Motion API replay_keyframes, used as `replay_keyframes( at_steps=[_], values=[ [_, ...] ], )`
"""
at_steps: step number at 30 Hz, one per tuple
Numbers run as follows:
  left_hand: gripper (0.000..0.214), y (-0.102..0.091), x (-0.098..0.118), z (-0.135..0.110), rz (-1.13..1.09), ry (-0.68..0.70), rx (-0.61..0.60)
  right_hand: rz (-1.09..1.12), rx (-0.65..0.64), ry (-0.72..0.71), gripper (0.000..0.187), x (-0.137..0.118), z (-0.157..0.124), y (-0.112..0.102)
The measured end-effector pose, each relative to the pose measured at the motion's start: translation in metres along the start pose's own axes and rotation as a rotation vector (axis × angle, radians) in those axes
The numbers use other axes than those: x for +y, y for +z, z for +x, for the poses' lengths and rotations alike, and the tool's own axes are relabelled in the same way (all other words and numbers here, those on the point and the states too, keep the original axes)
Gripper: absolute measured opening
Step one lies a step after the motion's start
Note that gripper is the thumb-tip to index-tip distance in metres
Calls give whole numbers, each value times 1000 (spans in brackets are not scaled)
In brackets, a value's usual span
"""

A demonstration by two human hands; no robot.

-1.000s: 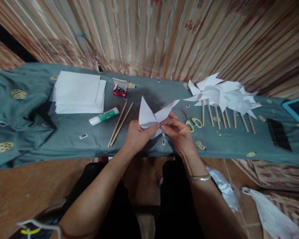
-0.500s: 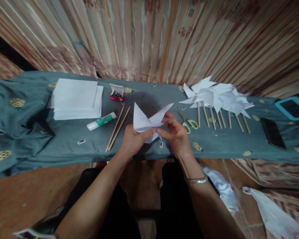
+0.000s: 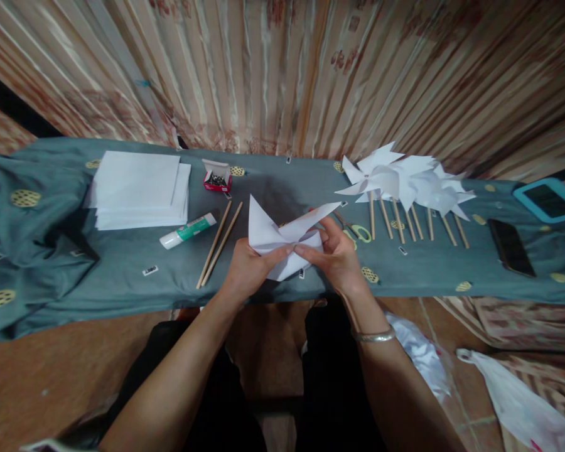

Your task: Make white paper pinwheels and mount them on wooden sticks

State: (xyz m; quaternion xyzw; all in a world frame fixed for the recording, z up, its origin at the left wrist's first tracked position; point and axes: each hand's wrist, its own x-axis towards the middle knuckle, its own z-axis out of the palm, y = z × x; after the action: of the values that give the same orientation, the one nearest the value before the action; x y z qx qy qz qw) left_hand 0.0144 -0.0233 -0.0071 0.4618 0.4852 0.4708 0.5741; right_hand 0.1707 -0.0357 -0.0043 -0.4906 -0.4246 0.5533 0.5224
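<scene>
Between my hands is a white paper pinwheel (image 3: 273, 233), its blades partly folded in and no stick visible on it. My left hand (image 3: 247, 267) grips its left side, thumb pressed near the centre. From the right, my right hand (image 3: 339, 257) holds another folded blade, its thumb tip meeting the left thumb at the middle. Fingers behind the paper are hidden. Left of my hands, two wooden sticks (image 3: 220, 245) lie beside a glue stick (image 3: 188, 230). Green-handled scissors (image 3: 360, 232) rest just beyond my right hand, partly covered by it.
A stack of white paper (image 3: 136, 188) and an open red box of small dark pieces (image 3: 217, 179) sit at the left. Several pinwheels on sticks (image 3: 405, 179) overlap at the right, near a phone (image 3: 511, 247) and a blue-framed device (image 3: 550, 201). A curtain (image 3: 282, 75) hangs behind.
My right hand has brought a right-hand blade inward to the centre, and both thumbs now press there. The view has shifted slightly.
</scene>
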Motion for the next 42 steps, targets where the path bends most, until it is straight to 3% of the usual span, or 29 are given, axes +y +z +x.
replay_keyframes(
  at_steps=[13, 19, 32, 42],
  values=[
    [25, -1, -2, -2, 50, 19, 17, -14, -3, -16, 50, 2, 1, 0],
    [25, -3, -4, -1, 69, 21, 56, -29, 9, -37, 60, 7, 3, 1],
    [27, -2, -6, -1, 144, 64, 98, -21, 41, -27, 63, 10, 6, 4],
    [21, -3, -11, -1, 172, 143, 130, -12, 32, -37, 53, 13, 8, 3]
  ],
)
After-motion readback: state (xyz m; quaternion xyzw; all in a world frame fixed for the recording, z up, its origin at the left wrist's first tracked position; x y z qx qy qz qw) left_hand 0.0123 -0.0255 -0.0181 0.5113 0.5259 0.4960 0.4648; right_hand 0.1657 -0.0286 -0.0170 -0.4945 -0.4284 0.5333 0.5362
